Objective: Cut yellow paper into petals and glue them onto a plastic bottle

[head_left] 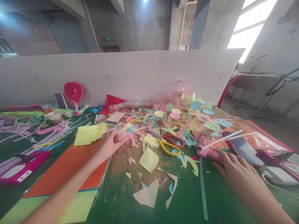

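Head view: right hand (235, 169) just beside pink glue gun (206, 152).

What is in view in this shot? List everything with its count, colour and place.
green table: 1, green, under everything
white partition board: 1, white, behind table
heart-shaped mirror: 1, pink, against board
stacked plastic cups: 1 stack, clear, lying at back
paper circles: many, pastel, back right
paper scraps: many, mixed colours, mid-table
orange paper: 1 sheet, orange, front left
scissors: 1, yellow and red handles, mid-table
hot glue gun: 1, pink, right
tablet: 1, red case, far right
clear ball: 1, pinkish, held by left hand
left hand: 1, on clear ball
right hand: 1, open, beside hot glue gun
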`<state>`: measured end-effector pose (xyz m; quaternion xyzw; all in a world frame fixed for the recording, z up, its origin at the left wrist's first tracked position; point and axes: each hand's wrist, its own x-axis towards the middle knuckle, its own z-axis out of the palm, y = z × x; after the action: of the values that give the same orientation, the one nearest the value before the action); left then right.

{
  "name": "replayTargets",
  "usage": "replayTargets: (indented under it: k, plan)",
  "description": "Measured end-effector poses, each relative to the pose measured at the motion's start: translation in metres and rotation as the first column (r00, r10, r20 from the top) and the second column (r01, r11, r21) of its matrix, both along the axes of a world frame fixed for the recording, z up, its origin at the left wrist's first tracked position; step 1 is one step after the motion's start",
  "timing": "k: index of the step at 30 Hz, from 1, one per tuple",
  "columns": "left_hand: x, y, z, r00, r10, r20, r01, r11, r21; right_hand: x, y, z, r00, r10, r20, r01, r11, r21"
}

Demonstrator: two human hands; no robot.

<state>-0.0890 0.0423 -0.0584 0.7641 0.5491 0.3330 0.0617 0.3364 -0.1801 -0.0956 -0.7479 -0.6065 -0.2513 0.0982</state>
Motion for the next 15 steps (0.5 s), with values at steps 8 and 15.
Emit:
replayTargets:
  k: [8,15]
  plan:
    - [-0.002,0.003,-0.003,0.999,0.033,-0.005,-0.033,0.999,-0.01,0.002,0.005,0.003,1.0,-0.022,-0.009,0.022,0.999,-0.037]
    - [0.002,0.004,-0.004,0.999,0.004,0.045,-0.001,0.997,-0.073,0.02,0.012,0.033,0.995,-0.01,0.101,0.029,0.982,-0.187]
